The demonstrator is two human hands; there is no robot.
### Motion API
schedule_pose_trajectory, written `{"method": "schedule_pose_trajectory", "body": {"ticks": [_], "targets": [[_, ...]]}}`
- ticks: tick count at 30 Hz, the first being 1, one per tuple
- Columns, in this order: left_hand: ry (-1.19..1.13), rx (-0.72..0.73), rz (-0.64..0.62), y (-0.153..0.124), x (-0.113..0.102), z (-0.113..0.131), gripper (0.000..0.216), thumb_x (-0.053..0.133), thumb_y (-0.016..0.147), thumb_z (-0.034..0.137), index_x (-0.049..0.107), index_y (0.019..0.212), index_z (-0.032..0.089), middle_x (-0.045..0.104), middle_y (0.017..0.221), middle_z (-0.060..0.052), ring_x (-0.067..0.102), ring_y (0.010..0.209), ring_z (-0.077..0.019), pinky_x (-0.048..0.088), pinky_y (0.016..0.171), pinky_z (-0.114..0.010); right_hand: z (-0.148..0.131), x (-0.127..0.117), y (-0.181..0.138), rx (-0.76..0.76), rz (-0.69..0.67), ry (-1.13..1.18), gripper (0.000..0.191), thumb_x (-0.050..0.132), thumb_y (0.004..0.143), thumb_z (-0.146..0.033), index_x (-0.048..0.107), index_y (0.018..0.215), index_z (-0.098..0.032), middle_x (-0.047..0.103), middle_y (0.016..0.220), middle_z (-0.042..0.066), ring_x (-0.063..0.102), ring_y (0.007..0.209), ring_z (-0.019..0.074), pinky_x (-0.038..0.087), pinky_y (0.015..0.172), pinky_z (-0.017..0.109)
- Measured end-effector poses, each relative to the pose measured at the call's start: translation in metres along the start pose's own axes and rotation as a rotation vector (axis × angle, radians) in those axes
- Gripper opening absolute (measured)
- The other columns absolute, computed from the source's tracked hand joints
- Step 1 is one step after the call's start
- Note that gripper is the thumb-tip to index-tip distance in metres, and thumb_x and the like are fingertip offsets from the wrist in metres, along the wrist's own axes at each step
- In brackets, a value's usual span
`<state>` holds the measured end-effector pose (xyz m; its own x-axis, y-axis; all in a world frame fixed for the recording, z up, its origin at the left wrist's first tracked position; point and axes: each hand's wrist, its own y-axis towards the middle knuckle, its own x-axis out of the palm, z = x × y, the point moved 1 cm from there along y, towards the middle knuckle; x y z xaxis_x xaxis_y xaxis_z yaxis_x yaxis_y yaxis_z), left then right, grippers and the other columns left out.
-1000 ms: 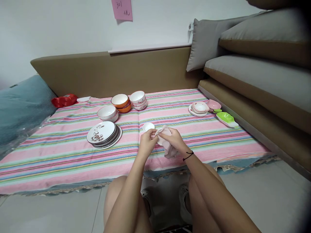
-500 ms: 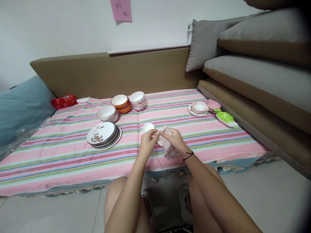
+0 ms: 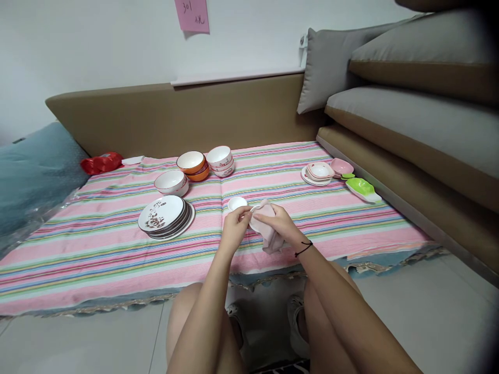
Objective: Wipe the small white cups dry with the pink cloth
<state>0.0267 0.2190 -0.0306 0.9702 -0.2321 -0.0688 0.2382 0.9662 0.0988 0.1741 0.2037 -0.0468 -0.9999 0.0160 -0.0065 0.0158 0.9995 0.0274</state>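
My left hand [image 3: 235, 227] pinches the left rim of a small white dish [image 3: 254, 224], held tilted above the striped cloth. A pale pink cleaning cloth [image 3: 268, 236] is in my right hand [image 3: 284, 223], its thumb pressing the fabric against the dish's face. Most of the dish is hidden behind cloth and fingers. Just beyond my left fingers, another small white dish [image 3: 237, 203] lies on the striped cloth. To the left sits a stack of white plates [image 3: 166, 212] with a brown flower pattern.
Behind the plates stand white bowls [image 3: 170, 183], orange bowls [image 3: 198, 174] and flowered bowls [image 3: 220, 160]. At the right are small dishes [image 3: 320, 170], a pink bowl [image 3: 342, 167] and a green leaf-shaped dish [image 3: 362, 188]. Stacked cushions [image 3: 409, 114] border the right side.
My right hand has slid the cleaning cloth over more of the small dish's face, up toward its rim. My left hand keeps its pinch on the edge.
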Motion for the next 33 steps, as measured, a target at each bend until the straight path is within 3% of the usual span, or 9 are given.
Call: {"method": "schedule_pose_trajectory", "body": {"ticks": [3, 8, 13, 21, 28, 33], "targets": [[-0.013, -0.007, -0.005, -0.001, 0.0, 0.003, 0.026, 0.063, 0.071, 0.032, 0.068, 0.089, 0.013, 0.066, 0.078, -0.005, 0.059, 0.067, -0.0149, 0.05, 0.058, -0.024, 0.0, 0.0, 0.001, 0.004, -0.001, 0.042, 0.046, 0.074, 0.061, -0.04, 0.059, 0.096, -0.015, 0.064, 0.091, 0.005, 0.059, 0.08, 0.0177, 0.047, 0.067, 0.028], [-0.034, -0.029, 0.011, -0.004, 0.001, 0.008, 0.031, 0.063, 0.072, 0.038, 0.068, 0.09, 0.013, 0.067, 0.08, -0.005, 0.061, 0.068, -0.0148, 0.052, 0.059, -0.024, 0.0, 0.0, 0.003, -0.073, -0.001, 0.038, 0.037, 0.068, 0.069, -0.042, 0.061, 0.092, -0.014, 0.065, 0.088, 0.005, 0.059, 0.079, 0.0175, 0.047, 0.071, 0.028], [-0.118, -0.164, 0.042, -0.005, 0.002, 0.015, 0.042, 0.059, 0.075, 0.049, 0.066, 0.095, 0.013, 0.067, 0.091, -0.007, 0.062, 0.065, -0.0136, 0.054, 0.058, -0.026, -0.002, 0.0, 0.001, -0.009, 0.05, 0.108, 0.04, 0.074, 0.063, -0.04, 0.06, 0.09, -0.015, 0.065, 0.088, 0.006, 0.061, 0.08, 0.0193, 0.048, 0.071, 0.03], [-0.162, -0.199, -0.135, -0.01, 0.008, 0.023, 0.044, 0.066, 0.073, 0.043, 0.062, 0.104, 0.013, 0.065, 0.078, -0.004, 0.065, 0.063, -0.0136, 0.054, 0.056, -0.022, 0.004, -0.001, 0.007, 0.005, 0.248, 0.162, 0.037, 0.071, 0.064, -0.046, 0.058, 0.081, -0.016, 0.059, 0.073, 0.002, 0.055, 0.066, 0.0149, 0.044, 0.061, 0.026], [-0.277, -0.228, 0.018, -0.007, 0.005, 0.016, 0.044, 0.072, 0.068, 0.037, 0.063, 0.103, 0.012, 0.069, 0.078, -0.004, 0.067, 0.061, -0.0163, 0.059, 0.06, -0.03, 0.003, 0.001, 0.004, 0.044, 0.077, 0.25, 0.047, 0.079, 0.054, -0.034, 0.058, 0.092, -0.016, 0.064, 0.086, 0.004, 0.059, 0.076, 0.0173, 0.048, 0.065, 0.027], [-0.228, -0.249, -0.071, -0.009, 0.005, 0.015, 0.048, 0.075, 0.067, 0.037, 0.065, 0.108, 0.015, 0.07, 0.079, -0.004, 0.067, 0.056, -0.0152, 0.058, 0.056, -0.028, -0.003, 0.001, 0.003, 0.052, 0.136, 0.227, 0.048, 0.082, 0.05, -0.034, 0.058, 0.087, -0.014, 0.064, 0.084, 0.005, 0.059, 0.074, 0.0176, 0.047, 0.066, 0.028]]}}
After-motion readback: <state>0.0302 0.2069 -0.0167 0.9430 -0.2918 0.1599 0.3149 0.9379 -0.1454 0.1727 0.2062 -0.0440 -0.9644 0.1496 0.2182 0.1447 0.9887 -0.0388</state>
